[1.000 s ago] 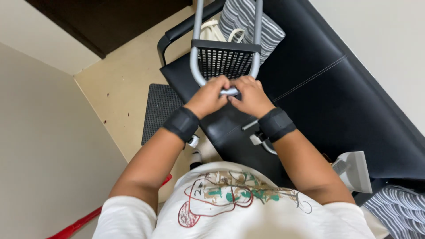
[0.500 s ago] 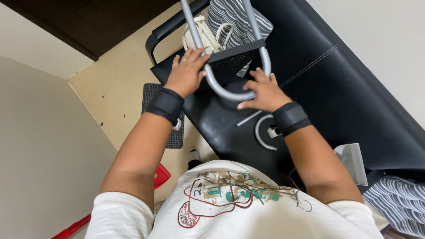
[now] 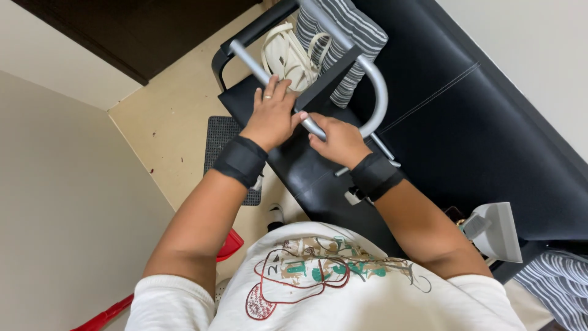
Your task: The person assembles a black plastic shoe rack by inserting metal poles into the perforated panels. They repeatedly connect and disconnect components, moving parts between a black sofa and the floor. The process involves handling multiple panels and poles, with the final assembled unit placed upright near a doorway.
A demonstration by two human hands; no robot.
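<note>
Grey tubular frame (image 3: 367, 79) swung since a second ago: bend once gripped at centre, now lying toward 1 o'clock. Left hand (image 3: 269, 116) laid over straight tube, fingers curled, ring seen. Right hand (image 3: 340, 142) clenched on same tube, just beside the left. Frame rested over black sofa (image 3: 490, 141); cream handbag (image 3: 288, 56) and striped cushion (image 3: 349, 30) at 12 o'clock. Turning judged under way.

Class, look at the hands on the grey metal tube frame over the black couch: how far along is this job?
Done: the grey tube frame lies tilted across the black couch. In hand: the left hand and right hand both grip its straight bar. Left: the frame is not yet set down or released.
</note>
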